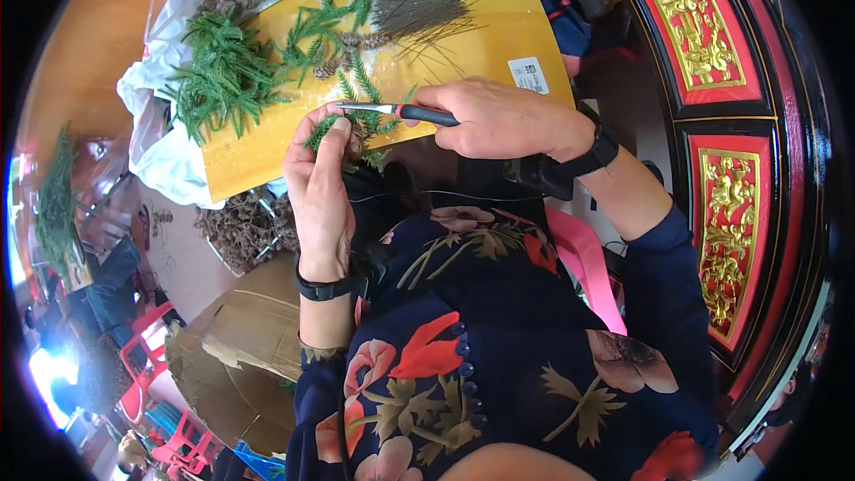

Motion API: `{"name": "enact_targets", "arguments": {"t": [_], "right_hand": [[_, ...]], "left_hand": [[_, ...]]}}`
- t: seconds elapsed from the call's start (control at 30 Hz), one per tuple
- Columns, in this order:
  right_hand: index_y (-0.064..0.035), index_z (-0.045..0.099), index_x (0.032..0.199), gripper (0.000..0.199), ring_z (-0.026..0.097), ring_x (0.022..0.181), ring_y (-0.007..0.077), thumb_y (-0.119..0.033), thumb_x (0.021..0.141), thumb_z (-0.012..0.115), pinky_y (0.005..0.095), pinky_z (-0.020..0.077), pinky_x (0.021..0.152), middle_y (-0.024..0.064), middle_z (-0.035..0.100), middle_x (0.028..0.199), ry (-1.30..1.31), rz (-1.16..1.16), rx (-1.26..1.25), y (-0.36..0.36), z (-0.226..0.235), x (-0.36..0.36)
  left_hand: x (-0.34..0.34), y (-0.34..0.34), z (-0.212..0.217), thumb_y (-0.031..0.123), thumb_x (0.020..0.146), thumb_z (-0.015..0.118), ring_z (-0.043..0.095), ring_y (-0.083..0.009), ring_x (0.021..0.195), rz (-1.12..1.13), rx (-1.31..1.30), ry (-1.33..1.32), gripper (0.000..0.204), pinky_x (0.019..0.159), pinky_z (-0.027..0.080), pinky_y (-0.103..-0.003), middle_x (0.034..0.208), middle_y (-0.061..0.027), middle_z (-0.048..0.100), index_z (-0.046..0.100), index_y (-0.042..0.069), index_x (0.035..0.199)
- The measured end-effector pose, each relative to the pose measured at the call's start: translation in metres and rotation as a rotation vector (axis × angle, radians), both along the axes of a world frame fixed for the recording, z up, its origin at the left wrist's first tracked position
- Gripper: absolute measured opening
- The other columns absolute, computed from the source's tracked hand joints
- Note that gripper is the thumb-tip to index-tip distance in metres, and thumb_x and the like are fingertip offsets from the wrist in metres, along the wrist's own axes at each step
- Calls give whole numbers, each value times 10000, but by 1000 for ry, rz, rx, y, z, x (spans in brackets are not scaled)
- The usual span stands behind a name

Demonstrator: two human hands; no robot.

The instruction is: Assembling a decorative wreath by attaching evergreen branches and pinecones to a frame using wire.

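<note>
My left hand [322,191] holds a small bunch of green fir-like sprigs with a brown pine cone [354,135] at the near edge of a yellow board [499,31]. My right hand [485,118] grips pliers [405,111] with dark red-trimmed handles; the metal jaws point left and meet the sprig bunch just above my left fingers. Both wrists wear black bands.
On the yellow board lie loose green sprigs [223,76], small pine cones [343,58] and a bundle of thin dark wires [419,7]. A white plastic bag [160,151] hangs off the board's left. A bag of cones [245,227] and a cardboard box [249,330] sit below; a red-and-gold carved panel [726,214] stands right.
</note>
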State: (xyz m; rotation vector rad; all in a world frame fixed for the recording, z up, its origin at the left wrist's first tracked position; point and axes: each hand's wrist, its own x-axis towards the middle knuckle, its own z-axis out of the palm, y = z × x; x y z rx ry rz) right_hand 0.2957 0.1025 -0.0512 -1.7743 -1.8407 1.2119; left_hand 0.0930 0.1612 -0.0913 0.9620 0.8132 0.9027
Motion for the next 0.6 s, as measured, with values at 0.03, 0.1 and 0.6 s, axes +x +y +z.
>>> {"name": "enact_targets", "arguments": {"t": [0.03,0.1,0.6], "right_hand": [[21,544,1098,358,587,868,387,-142,780,518,422,444,738,236,611,886,1,-2,1,0,1,0],[26,541,1094,356,588,881,389,-134,777,517,423,448,750,237,612,883,-20,25,-29,0,4,1],[52,555,980,240,582,842,429,-84,784,528,477,447,749,266,608,837,-140,31,119,-9,-3,-5]], "left_hand": [[1,0,1,58,900,584,479,-26,720,-2,1,1,165,656,363,-163,841,26,587,600,2,1055],[3,-1,3,65,901,587,465,-21,700,7,-15,16,158,633,342,-163,811,34,580,602,4,1045],[5,-4,5,70,901,586,449,-24,663,0,-39,46,148,603,322,-167,771,31,580,610,-3,1027]]}}
